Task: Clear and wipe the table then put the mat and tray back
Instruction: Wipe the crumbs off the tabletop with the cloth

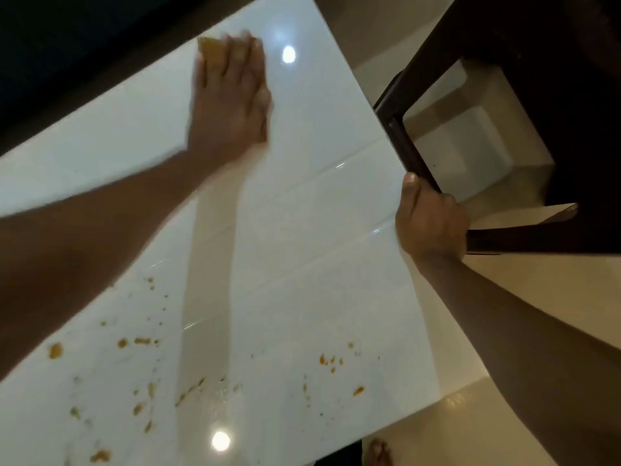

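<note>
A glossy white table (302, 230) fills most of the view. At its far side my left hand (232, 95) lies flat with straight fingers, pressing a yellow-orange cloth or sponge (210, 50) onto the surface; only the cloth's far corner shows past the fingers. Orange food smears and crumbs (141, 341) are scattered over the near part of the table. At the table's right edge my right hand (428, 220) grips the frame of a dark wooden chair (403, 142). No mat or tray is in view.
The dark chair stands close against the table's right edge over a beige tiled floor (504, 314). A bare foot (379, 452) shows at the bottom beside the table's near corner. Beyond the table's far edge it is dark.
</note>
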